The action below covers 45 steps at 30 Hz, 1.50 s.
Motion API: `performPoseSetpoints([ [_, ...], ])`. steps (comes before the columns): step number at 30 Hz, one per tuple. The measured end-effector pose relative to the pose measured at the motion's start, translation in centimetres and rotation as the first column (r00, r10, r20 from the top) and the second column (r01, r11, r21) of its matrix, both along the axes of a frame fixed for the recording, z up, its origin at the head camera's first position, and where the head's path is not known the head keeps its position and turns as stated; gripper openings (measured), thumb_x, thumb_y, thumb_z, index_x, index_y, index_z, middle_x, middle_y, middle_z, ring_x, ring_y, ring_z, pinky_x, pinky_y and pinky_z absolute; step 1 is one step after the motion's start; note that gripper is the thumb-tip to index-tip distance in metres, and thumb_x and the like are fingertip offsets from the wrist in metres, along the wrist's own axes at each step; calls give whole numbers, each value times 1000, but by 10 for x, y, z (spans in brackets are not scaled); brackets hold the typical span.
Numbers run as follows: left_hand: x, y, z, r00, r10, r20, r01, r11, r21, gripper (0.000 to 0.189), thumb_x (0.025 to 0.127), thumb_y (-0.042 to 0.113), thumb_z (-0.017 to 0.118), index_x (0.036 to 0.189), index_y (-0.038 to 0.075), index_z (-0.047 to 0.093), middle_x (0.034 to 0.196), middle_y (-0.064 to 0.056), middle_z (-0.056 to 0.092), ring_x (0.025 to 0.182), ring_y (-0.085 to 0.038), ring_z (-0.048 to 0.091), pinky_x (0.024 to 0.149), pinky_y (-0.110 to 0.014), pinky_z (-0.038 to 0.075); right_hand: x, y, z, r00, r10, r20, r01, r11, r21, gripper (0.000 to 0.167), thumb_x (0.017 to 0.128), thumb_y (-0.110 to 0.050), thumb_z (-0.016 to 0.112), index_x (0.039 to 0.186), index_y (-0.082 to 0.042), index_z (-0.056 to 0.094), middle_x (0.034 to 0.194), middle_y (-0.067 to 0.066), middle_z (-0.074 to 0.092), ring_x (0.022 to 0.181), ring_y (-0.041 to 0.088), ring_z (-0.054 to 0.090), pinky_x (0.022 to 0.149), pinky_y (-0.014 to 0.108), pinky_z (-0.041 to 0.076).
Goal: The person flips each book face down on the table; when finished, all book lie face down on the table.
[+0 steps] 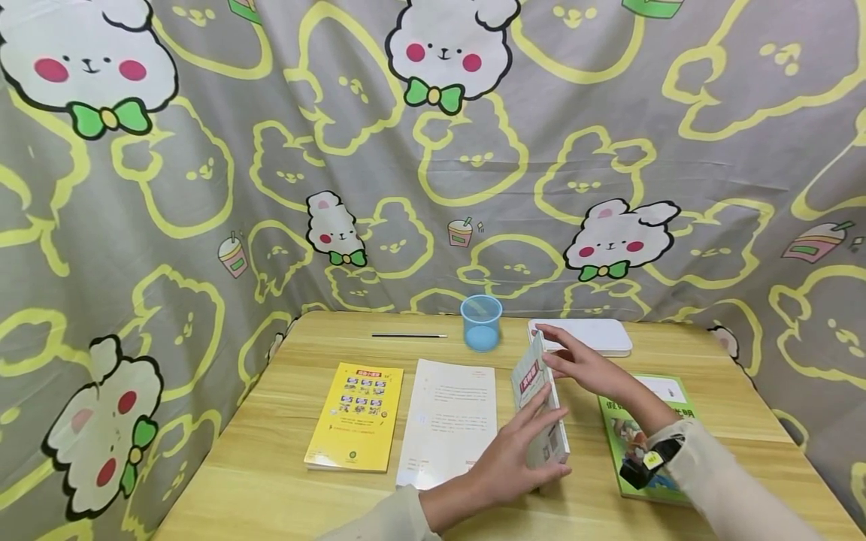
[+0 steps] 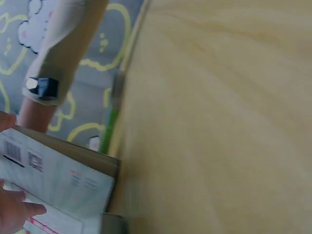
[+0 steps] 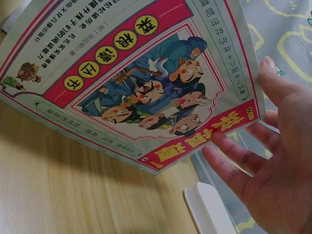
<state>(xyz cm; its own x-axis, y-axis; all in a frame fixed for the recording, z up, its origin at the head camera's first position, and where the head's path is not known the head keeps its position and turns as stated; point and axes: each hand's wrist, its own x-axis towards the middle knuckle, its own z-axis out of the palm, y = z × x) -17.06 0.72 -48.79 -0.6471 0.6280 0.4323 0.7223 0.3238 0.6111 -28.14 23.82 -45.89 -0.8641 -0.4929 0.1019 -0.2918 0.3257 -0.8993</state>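
A children's book (image 1: 539, 398) stands on edge above the table, tilted, between both hands. My left hand (image 1: 509, 458) holds it at the near side, fingers across the face that shows a barcode in the left wrist view. At its far upper corner is my right hand (image 1: 587, 364), with thumb and fingers about the edges. The right wrist view shows the book's illustrated cover (image 3: 146, 92) with cartoon figures and red title bands. In that view the right thumb and fingertips (image 3: 222, 141) meet the cover's edges.
Left of the hands lie a yellow book (image 1: 357, 417) and a white printed booklet (image 1: 449, 406). A green book (image 1: 652, 481) lies under the right forearm. At the back are a thin dark pen-like stick (image 1: 409, 335), a blue transparent cup (image 1: 481, 324) and a white flat case (image 1: 598, 336).
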Motion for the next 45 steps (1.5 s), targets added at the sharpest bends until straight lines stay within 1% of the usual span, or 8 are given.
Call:
performPoseSetpoints([
  [5, -1, 2, -14, 1000, 10, -26, -11, 999, -44, 106, 89, 24, 84, 167, 12, 13, 173, -13, 12, 151, -31, 35, 116, -35, 40, 0, 4, 0, 1000, 0, 3, 0, 1000, -11, 63, 110, -23, 51, 164, -9, 21, 165, 30, 20, 142, 56, 37, 97, 43, 58],
  [8, -1, 1, -19, 1000, 26, 7, -26, 995, -93, 109, 88, 25, 84, 167, 12, 10, 172, -17, 13, 152, -32, 33, 118, -36, 37, 0, 7, -1, 1000, -2, 0, 2, 1000, -11, 63, 110, -23, 50, 163, -7, 21, 165, 31, 18, 142, 57, 36, 97, 37, 57],
  [15, -2, 1, -24, 992, 70, 107, -50, 983, -176, 109, 87, 31, 85, 167, 16, 12, 171, -17, 16, 151, -33, 34, 116, -36, 40, 2, 13, -2, 1000, 1, -5, -2, 1000, -17, 63, 110, -22, 51, 164, -10, 21, 167, 24, 22, 142, 53, 40, 97, 35, 56],
  [24, -2, 4, -20, 993, 55, 106, -31, 976, -216, 101, 88, 29, 85, 165, 13, 23, 169, -15, 23, 150, -28, 37, 117, -32, 38, 5, 28, 3, 1000, 8, -13, -7, 998, 57, 65, 109, -23, 53, 165, -9, 21, 165, 28, 26, 138, 50, 47, 98, 32, 55],
  [30, -2, 6, -20, 990, 48, 130, -15, 969, -245, 97, 87, 30, 84, 165, 17, 27, 170, -11, 22, 150, -27, 37, 117, -31, 39, 7, 44, 8, 997, 40, 70, -47, 993, 111, 77, 105, -24, 62, 167, -18, 16, 168, 27, 18, 141, 51, 44, 103, 48, 51],
  [32, -2, 6, -20, 990, 54, 134, -17, 965, -261, 97, 87, 31, 84, 164, 19, 28, 170, -9, 22, 150, -27, 38, 117, -32, 39, 6, 49, 9, 993, 67, 95, -76, 992, 100, 81, 104, -22, 64, 167, -19, 14, 168, 28, 16, 142, 53, 41, 104, 45, 51],
  [37, -2, 8, -19, 990, 67, 124, -27, 954, -299, 94, 87, 34, 85, 163, 20, 32, 170, -9, 24, 150, -26, 38, 117, -32, 38, 6, 60, 6, 989, 97, 110, -108, 989, 97, 84, 102, -18, 65, 167, -17, 12, 168, 31, 14, 143, 57, 36, 96, 27, 52],
  [45, -3, 11, -17, 986, 116, 118, -61, 917, -394, 87, 88, 41, 82, 161, 24, 38, 167, -10, 30, 147, -25, 43, 116, -31, 40, 8, 69, 0, 990, 98, 102, -110, 987, 117, 86, 101, -17, 67, 167, -10, 12, 166, 33, 13, 141, 59, 37, 94, 24, 54],
])
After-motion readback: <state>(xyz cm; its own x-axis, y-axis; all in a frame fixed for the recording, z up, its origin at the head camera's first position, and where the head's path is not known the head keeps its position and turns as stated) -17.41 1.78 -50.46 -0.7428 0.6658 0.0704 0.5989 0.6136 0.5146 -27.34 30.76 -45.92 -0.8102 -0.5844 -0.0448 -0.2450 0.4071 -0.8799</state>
